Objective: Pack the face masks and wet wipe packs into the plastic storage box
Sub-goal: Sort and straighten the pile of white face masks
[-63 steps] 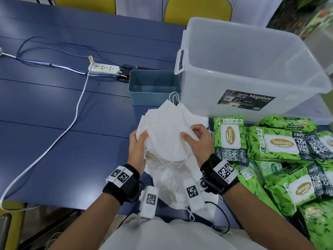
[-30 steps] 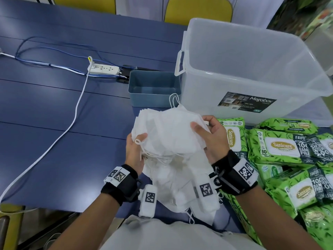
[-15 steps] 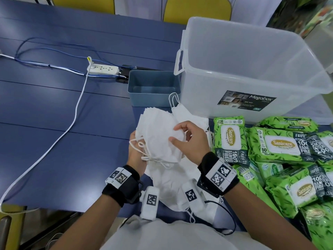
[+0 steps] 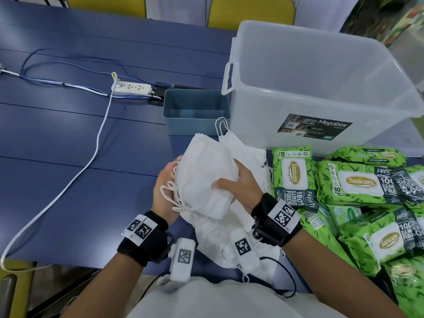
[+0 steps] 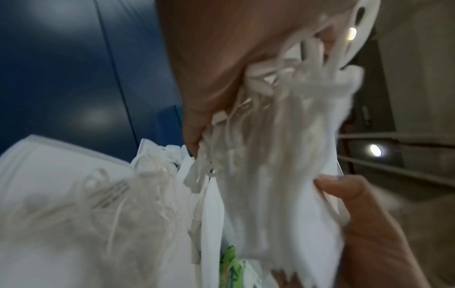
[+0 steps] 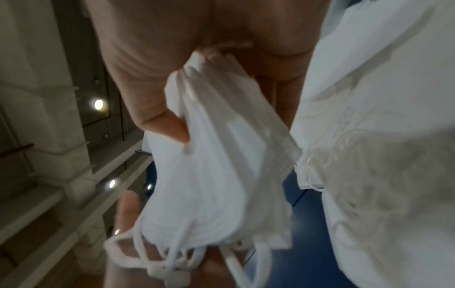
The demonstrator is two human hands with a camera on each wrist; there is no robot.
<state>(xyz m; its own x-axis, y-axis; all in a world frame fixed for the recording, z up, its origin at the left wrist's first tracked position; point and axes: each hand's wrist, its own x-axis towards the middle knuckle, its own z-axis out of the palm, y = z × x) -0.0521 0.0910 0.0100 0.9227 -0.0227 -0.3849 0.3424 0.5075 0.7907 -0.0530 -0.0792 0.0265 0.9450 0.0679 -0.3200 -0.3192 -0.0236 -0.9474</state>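
Observation:
A stack of white face masks [image 4: 205,177] is held above the table between both hands. My left hand [image 4: 165,193] cups its left edge, where the ear loops [image 5: 248,124] hang against my palm. My right hand [image 4: 241,187] grips the right side, thumb on top [image 6: 160,124]. More loose masks [image 4: 229,244] lie in a pile on the table under the stack. The clear plastic storage box [image 4: 321,88] stands open at the back right. Green wet wipe packs [image 4: 358,187] lie heaped in front of it on the right.
A small blue-grey bin [image 4: 195,111] stands left of the storage box. A white power strip [image 4: 132,88] with blue and white cables [image 4: 87,166] crosses the blue table [image 4: 68,134] on the left. Yellow chairs [image 4: 250,10] stand behind the table.
The stack of masks has been gathered tighter between my hands. My right hand moved from the stack's top to its right side, thumb across the front. The left hand stays on the left edge.

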